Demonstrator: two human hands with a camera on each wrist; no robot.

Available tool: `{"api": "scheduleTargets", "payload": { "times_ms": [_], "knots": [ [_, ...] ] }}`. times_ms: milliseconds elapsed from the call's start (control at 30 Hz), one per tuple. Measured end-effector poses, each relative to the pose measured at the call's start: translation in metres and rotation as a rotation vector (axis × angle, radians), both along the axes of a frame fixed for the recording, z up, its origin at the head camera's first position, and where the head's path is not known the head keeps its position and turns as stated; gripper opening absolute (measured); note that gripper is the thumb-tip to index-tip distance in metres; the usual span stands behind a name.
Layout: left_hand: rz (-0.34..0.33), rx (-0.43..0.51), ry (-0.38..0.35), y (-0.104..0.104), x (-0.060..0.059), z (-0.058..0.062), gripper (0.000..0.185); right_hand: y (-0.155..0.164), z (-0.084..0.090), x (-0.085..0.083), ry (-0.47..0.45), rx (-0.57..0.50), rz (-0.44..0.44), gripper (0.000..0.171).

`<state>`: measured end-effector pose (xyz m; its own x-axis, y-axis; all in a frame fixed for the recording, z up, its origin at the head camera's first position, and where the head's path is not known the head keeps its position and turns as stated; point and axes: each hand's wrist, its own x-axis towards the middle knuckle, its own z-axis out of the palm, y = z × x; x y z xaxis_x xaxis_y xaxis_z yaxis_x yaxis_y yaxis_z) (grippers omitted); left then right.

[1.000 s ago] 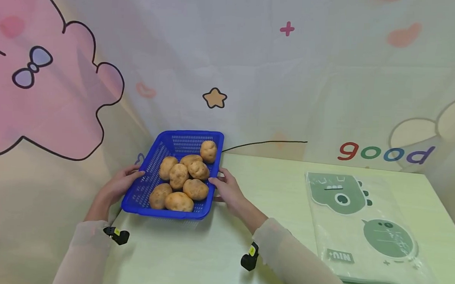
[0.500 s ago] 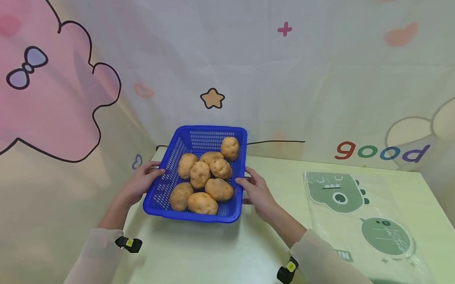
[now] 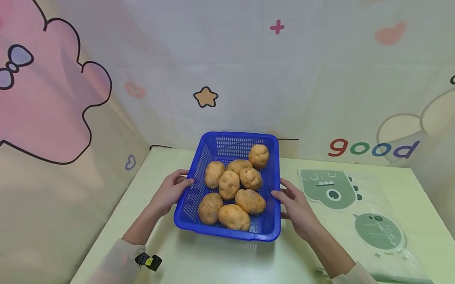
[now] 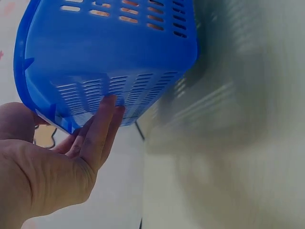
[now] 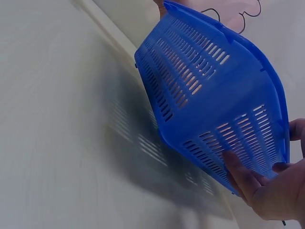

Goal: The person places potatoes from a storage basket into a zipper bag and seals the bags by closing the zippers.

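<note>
A blue plastic basket (image 3: 228, 233) with slotted walls carries several potatoes (image 3: 229, 185). My left hand (image 3: 170, 193) grips its left side, thumb over the rim and fingers against the outer wall. On the opposite side, my right hand (image 3: 297, 208) holds the rim the same way. In the left wrist view, the fingers (image 4: 97, 131) lie along the slotted wall of the basket (image 4: 109, 52). From the right wrist, the basket (image 5: 205, 114) is seen raised above the table, its shadow falling on the surface below.
A clear plastic bag (image 3: 375, 264) printed with green cartoon figures lies flat on the right of the pale table (image 3: 223, 269). Behind the table hangs a printed cloth (image 3: 245, 75) with cartoon shapes, and another side of it closes off the left.
Both hands have carried the basket of potatoes rightward from the table's left end toward the middle, and a little closer to me. The head view has shifted slightly right.
</note>
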<state>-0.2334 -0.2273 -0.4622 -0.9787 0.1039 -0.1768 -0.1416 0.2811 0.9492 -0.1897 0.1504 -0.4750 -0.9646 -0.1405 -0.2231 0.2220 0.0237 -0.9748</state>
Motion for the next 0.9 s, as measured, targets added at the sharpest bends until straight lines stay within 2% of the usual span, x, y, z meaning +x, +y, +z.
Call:
{"api": "scheduleTargets", "payload": {
  "times_ms": [167, 400, 733, 900],
  "knots": [
    [-0.006, 0.007, -0.011, 0.011, -0.002, -0.010, 0.042, 0.008, -0.007, 0.006, -0.001, -0.015, -0.013, 0.063],
    [-0.004, -0.006, -0.034, 0.017, -0.008, -0.020, 0.042, 0.011, -0.023, 0.006, -0.003, -0.040, -0.038, 0.061],
    [-0.013, 0.057, -0.109, 0.015, -0.008, -0.019, 0.044, 0.011, -0.025, 0.006, -0.002, -0.036, -0.050, 0.061],
    [-0.027, 0.065, -0.107, 0.013, -0.009, -0.019, 0.044, 0.010, -0.026, 0.005, 0.005, -0.038, -0.057, 0.059]
  ]
}}
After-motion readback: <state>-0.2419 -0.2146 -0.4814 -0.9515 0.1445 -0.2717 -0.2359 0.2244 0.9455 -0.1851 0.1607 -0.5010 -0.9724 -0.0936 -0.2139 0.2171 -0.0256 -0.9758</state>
